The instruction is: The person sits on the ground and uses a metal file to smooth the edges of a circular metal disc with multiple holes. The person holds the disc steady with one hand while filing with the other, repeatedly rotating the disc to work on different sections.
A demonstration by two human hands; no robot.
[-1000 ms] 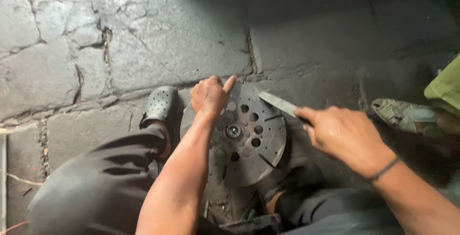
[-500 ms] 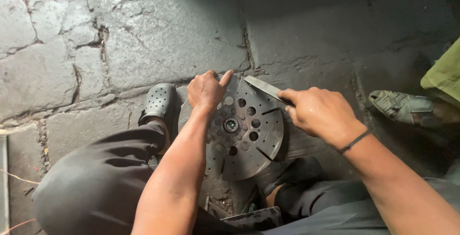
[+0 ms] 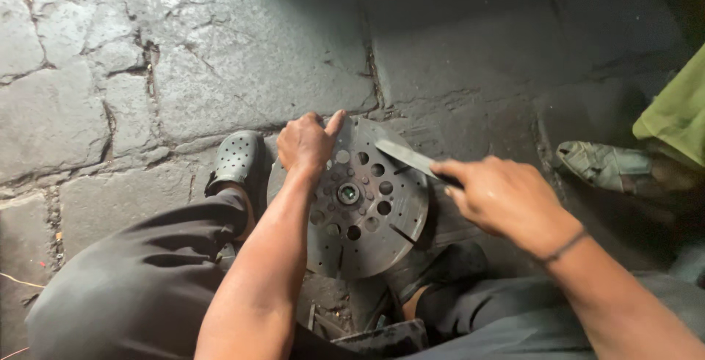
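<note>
A round grey metal disc (image 3: 367,217) with several holes and a central hub stands tilted on the stone floor between my feet. My left hand (image 3: 307,142) grips its upper left rim, index finger stretched along the edge. In my right hand (image 3: 499,197) is a flat metal file (image 3: 407,157); its tip lies on the disc's upper right face.
My grey perforated clog (image 3: 235,160) is left of the disc; my other foot in a dark shoe (image 3: 449,268) is under its right side. Another person's sandalled foot (image 3: 606,165) and green garment (image 3: 679,114) are at the right. The floor (image 3: 220,59) is cracked stone slabs.
The file's tip has slid left and up across the disc's face, then stayed near the upper rim. My left hand keeps its hold on the rim.
</note>
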